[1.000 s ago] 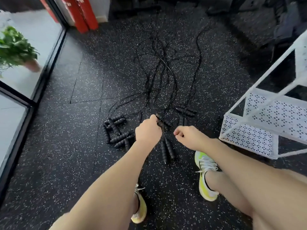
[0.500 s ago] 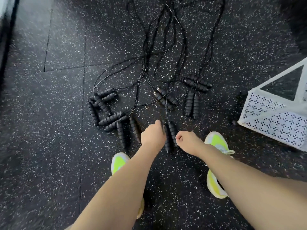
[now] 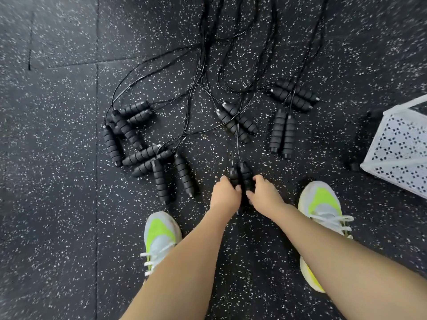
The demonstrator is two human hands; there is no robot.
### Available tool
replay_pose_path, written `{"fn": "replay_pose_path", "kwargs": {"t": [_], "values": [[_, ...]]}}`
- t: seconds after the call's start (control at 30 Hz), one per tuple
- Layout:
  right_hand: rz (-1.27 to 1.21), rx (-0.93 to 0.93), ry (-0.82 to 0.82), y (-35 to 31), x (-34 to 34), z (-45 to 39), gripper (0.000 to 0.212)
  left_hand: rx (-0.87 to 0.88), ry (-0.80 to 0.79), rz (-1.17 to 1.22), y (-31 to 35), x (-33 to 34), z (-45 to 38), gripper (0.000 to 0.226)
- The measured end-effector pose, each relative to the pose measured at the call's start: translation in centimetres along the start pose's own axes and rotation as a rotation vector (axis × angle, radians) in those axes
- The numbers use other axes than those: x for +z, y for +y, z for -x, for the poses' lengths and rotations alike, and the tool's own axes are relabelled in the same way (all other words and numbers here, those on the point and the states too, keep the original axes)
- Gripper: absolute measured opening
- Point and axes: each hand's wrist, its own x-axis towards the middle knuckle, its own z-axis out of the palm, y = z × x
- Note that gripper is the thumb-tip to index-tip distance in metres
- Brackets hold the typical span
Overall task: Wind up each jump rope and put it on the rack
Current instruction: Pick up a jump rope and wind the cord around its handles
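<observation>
Head view: left hand and right hand, fingers curled round one pair of jump rope handles on the speckled floor, centre. Other handle pairs at 10 to 1 o'clock, cords tangled at 12. White rack at 3 o'clock.

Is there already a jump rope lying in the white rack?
No, the visible corner of the white rack holds nothing, and the jump ropes lie on the floor.

Black white-speckled rubber floor tiles with thin seams between them
</observation>
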Motion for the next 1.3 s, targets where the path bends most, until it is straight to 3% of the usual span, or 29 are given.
{"fn": "replay_pose_path", "kwargs": {"t": [0.17, 0.27, 0.33, 0.57, 0.67, 0.77, 0.93, 1.0, 1.17, 1.3], "values": [[-0.195, 0.032, -0.057, 0.7, 0.5, -0.4, 0.055, -0.106, -0.014, 0.316, 0.0, 0.6, -0.4, 0.033], [-0.277, -0.037, -0.144, 0.4, 0.3, 0.1, 0.051, -0.162, -0.041, 0.505, 0.2, 0.1, 0.3, 0.058], [-0.334, -0.092, -0.197, -0.3, -0.2, 1.3, 0.041, -0.156, -0.027, 0.516, 0.4, -0.3, 1.1, 0.069], [-0.464, -0.048, -0.331, -2.3, -4.6, 6.7, 0.021, -0.038, 0.045, 0.379, 2.7, -4.1, 5.9, 0.047], [-0.322, -0.073, -0.169, -3.7, -7.3, 8.6, 0.029, 0.058, 0.074, 0.329, 4.2, -6.1, 9.1, 0.050], [-0.166, -0.222, 0.108, -5.3, -10.7, 10.5, 0.064, 0.152, 0.118, 0.293, 5.4, -8.6, 12.2, 0.046], [0.020, -0.472, 0.259, -9.3, -16.9, 14.7, 0.089, 0.371, 0.117, 0.084, 6.9, -13.5, 17.8, 0.040], [0.099, -0.572, 0.278, -10.3, -18.7, 15.7, 0.084, 0.443, 0.112, 0.044, 7.3, -15.2, 20.1, 0.039], [-0.024, -0.572, 0.390, -11.0, -21.3, 18.5, 0.036, 0.596, 0.182, 0.062, 8.0, -18.6, 24.9, 0.036], [-0.200, -0.584, 0.411, -11.4, -21.2, 22.2, 0.029, 0.673, 0.312, 0.148, 9.4, -20.0, 28.0, 0.036]]}}
